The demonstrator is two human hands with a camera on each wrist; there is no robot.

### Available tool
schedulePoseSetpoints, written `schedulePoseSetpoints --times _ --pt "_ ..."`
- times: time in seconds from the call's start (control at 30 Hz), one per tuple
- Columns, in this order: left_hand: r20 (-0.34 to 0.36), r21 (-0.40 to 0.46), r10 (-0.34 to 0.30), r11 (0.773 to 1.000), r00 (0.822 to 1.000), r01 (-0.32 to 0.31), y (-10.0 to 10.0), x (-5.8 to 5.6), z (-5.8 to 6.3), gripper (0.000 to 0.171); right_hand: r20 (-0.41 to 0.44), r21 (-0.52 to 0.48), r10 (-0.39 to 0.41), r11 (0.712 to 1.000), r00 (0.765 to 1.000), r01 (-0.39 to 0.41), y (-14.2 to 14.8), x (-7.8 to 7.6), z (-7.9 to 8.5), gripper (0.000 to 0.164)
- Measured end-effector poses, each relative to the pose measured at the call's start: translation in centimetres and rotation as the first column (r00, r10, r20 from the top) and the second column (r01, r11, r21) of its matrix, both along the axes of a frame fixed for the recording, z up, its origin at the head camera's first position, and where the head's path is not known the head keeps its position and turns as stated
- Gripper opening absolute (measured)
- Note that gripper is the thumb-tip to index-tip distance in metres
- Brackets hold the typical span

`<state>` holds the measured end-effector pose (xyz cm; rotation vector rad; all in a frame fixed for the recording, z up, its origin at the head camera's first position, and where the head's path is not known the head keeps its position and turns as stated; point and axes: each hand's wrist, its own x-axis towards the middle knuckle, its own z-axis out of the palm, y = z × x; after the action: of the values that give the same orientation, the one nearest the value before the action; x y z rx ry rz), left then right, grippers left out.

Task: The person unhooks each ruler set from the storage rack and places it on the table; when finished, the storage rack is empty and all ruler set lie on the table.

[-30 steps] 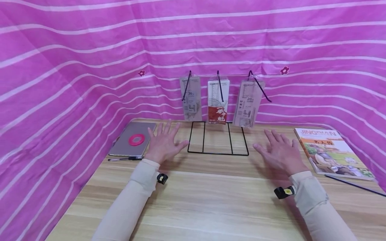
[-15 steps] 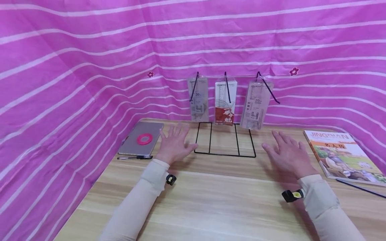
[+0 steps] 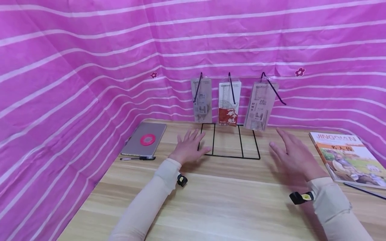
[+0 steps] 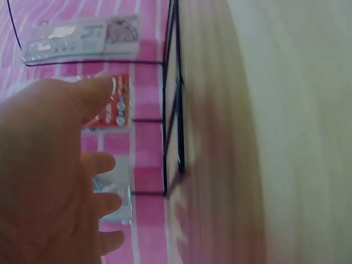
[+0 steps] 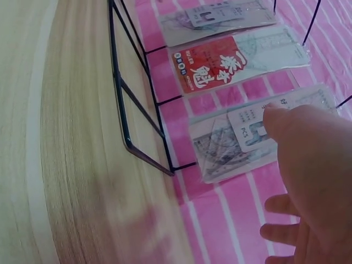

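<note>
A black wire display rack (image 3: 232,156) stands at the back of the table with three flat clear packs of rulers hanging from its hooks. The left pack (image 3: 202,103) and right pack (image 3: 260,103) are pale; the middle pack (image 3: 228,115) has a red lower part. My left hand (image 3: 190,147) is at the left side of the rack's base, fingers spread and slightly bent, holding nothing. To the right of the base, my right hand (image 3: 297,155) is apart from the rack, its fingers extended and nothing in it. In the right wrist view, the thumb overlaps the nearest pack (image 5: 220,148).
A grey notebook (image 3: 137,147) with a pink ring (image 3: 147,140) on it lies at the left, a pen (image 3: 138,158) along its front edge. On the right lie a magazine (image 3: 349,160) and a thin dark rod (image 3: 365,190). Pink striped cloth (image 3: 90,83) walls the table.
The left hand has moved right, up to the rack's base, and its fingers have bent a little. My right hand has turned slightly. The head view has swung a little to the left.
</note>
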<state>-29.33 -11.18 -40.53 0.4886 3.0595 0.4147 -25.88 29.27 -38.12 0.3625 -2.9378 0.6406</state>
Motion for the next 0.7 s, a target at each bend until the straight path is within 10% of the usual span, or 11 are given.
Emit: schedulePoseSetpoints --times 0.7 --pt "0.095 0.086 -0.078 0.994 0.992 0.069 -2.6 -2.0 -2.1 0.076 -0.214 -0.363 0.051 0.923 0.975 -0.128 -1.5 -4.7 -0.2 0.064"
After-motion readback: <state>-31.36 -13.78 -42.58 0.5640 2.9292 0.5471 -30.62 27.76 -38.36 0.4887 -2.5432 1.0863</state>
